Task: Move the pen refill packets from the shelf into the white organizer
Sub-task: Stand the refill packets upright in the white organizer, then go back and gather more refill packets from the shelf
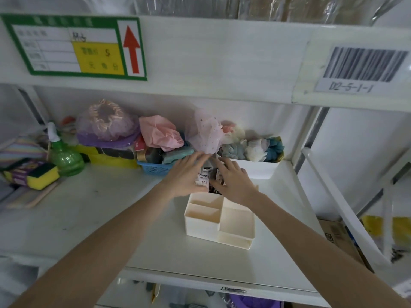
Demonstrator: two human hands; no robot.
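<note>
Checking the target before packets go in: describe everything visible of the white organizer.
The white organizer is a cream-white box, plastic by its look, standing upright on the shelf. Dividers split it into several open compartments; those in view look empty. Both hands, left hand and right hand, handle the pen refill packets at its far end, hiding that part.

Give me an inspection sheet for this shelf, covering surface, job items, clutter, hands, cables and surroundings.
Surface: white shelf, faint marks on it.
Job's things: pen refill packets between both hands, behind the white organizer; the compartments in view hold nothing.
Clutter: green spray bottle, yellow sponge, blue basket, white bin of soft items, bagged goods at the back.
Hands: left hand and right hand flank the packets, fingers extended; grip unclear.
Cables: nothing seen.
Surroundings: green label with red arrow, barcode tag, cardboard box lower right.
</note>
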